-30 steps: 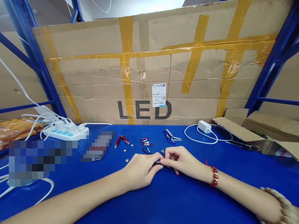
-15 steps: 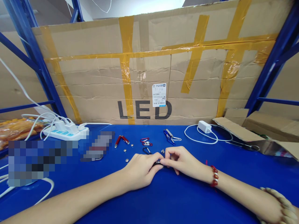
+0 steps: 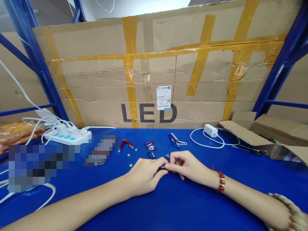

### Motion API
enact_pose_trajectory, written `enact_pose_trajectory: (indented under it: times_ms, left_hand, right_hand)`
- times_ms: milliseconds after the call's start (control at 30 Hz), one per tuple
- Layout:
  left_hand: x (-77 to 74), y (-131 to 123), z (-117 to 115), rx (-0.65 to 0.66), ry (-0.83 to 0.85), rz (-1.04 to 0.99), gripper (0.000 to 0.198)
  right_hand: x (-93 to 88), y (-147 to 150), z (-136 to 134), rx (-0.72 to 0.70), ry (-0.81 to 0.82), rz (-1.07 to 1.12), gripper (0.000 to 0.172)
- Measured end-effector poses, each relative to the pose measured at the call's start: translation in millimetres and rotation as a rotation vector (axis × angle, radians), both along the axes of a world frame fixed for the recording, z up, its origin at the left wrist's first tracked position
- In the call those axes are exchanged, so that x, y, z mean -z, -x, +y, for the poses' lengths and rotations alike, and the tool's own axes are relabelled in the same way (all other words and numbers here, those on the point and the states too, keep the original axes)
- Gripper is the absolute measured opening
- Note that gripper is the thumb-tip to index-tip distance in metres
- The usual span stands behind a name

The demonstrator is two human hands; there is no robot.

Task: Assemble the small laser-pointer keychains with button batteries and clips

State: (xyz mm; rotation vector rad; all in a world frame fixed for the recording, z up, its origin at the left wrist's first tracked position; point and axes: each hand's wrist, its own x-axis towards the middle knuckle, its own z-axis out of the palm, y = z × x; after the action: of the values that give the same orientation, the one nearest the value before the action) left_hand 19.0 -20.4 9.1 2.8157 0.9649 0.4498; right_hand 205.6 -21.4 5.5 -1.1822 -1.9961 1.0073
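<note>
Both of my hands meet over the middle of the blue tabletop. My left hand (image 3: 146, 173) is closed, with thumb and forefinger gripping a small black keychain flashlight (image 3: 162, 167), mostly hidden by the fingers. At its right end, my right hand (image 3: 186, 165) pinches with thumb and fingertip; its other fingers curl. Just beyond lie a black carabiner clip (image 3: 151, 155) and a small silver part (image 3: 167, 156). Farther back are red carabiner clips (image 3: 149, 144) and a blue and a silver keychain flashlight (image 3: 174, 141). To the left sit two red tubes (image 3: 125, 144) and several silver button cells (image 3: 131, 165).
A white power strip (image 3: 69, 137) with cables stands at the left, near a blurred-out phone-like object (image 3: 102, 150). A white charger (image 3: 210, 130) with its cord and scissors (image 3: 255, 150) lie at the right, by an opened carton (image 3: 276, 144). A large cardboard box (image 3: 101, 86) closes off the back.
</note>
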Motion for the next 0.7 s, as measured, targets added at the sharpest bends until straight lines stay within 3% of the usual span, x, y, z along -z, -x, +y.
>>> enact_pose_trajectory:
  times_ms: [700]
  left_hand:
    - [-0.7,0.0,-0.1,-0.007,0.008,0.018,0.014]
  right_hand:
    - [2.7,-0.6,1.3,-0.012,-0.025,-0.022,0.037]
